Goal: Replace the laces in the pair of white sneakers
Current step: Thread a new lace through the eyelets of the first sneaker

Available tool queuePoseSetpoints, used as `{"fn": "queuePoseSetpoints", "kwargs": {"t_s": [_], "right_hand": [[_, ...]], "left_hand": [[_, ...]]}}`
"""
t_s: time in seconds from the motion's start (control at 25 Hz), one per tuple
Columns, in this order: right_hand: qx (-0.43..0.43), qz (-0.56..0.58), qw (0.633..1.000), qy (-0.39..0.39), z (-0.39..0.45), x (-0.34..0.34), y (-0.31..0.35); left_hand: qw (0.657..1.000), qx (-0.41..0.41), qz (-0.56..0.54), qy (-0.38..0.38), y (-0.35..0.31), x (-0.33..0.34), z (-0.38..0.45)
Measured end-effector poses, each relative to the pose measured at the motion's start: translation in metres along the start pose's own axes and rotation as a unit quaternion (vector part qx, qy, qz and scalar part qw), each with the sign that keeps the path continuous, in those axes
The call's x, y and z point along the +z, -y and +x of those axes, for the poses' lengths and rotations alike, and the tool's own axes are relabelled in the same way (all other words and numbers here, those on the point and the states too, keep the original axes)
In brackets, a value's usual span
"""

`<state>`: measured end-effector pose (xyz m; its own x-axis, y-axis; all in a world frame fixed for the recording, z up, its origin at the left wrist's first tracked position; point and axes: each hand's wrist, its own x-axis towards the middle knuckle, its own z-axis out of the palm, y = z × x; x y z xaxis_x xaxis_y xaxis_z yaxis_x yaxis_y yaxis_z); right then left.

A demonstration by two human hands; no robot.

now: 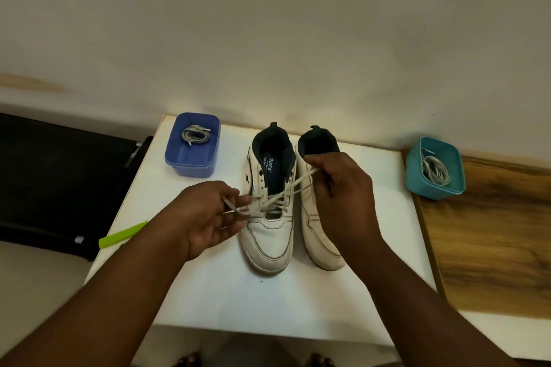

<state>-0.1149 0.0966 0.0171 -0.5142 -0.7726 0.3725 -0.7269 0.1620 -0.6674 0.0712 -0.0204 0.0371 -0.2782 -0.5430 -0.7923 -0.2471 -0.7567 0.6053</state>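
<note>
Pinching lace (275,197) ends | left hand (205,214), right hand (340,188) | above left sneaker (269,235)

On a white table (226,292), 2 white sneakers (269,217) stand side by side, toes toward the person. The left hand (205,214) and the right hand (340,188) each pinch an end of the white lace (286,191) threaded through the left sneaker. A blue tub (192,144) at the far left and a teal tub (433,168) at the right each hold coiled laces, and a green strip (122,235) lies at the table's left edge.
</note>
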Motion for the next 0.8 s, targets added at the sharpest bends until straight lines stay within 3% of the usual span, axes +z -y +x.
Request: {"fn": "queuePoseSetpoints", "kwargs": {"t_s": [0.04,0.08,0.12,0.16,0.24,0.32,0.4,0.44,0.6,0.8], "right_hand": [[-0.031,0.003,0.999,0.023,-0.002,0.001,0.006],[-0.054,0.008,0.997,0.057,-0.005,0.003,0.011],[-0.072,0.012,0.993,0.091,-0.008,0.006,0.015],[-0.087,0.014,0.99,0.113,-0.01,0.009,0.016],[-0.097,0.017,0.988,0.118,-0.012,0.013,0.016],[-0.079,0.048,0.989,0.116,-0.012,0.012,0.018],[-0.029,0.112,0.985,0.125,-0.012,0.009,0.023],[-0.005,0.131,0.983,0.128,-0.012,0.009,0.024],[0.04,0.139,0.983,0.115,-0.012,0.015,0.019],[0.131,0.222,0.952,0.164,-0.007,0.016,0.009]], "left_hand": [[0.98,0.044,0.192,-0.039,0.004,-0.002,0.004],[0.91,0.088,0.394,-0.093,0.007,-0.004,0.005],[0.816,0.137,0.533,-0.176,0.011,-0.007,0.006],[0.757,0.192,0.576,-0.242,0.014,-0.008,0.006],[0.728,0.349,0.529,-0.261,0.019,0.0,0.002],[0.752,0.475,0.439,-0.126,0.02,0.012,0.002],[0.803,0.474,0.361,0.026,0.022,0.021,0.003],[0.819,0.46,0.339,0.057,0.022,0.021,0.005],[0.88,0.405,0.234,0.083,0.018,0.015,0.011],[0.918,0.325,0.189,0.127,0.017,0.01,0.01]]}}
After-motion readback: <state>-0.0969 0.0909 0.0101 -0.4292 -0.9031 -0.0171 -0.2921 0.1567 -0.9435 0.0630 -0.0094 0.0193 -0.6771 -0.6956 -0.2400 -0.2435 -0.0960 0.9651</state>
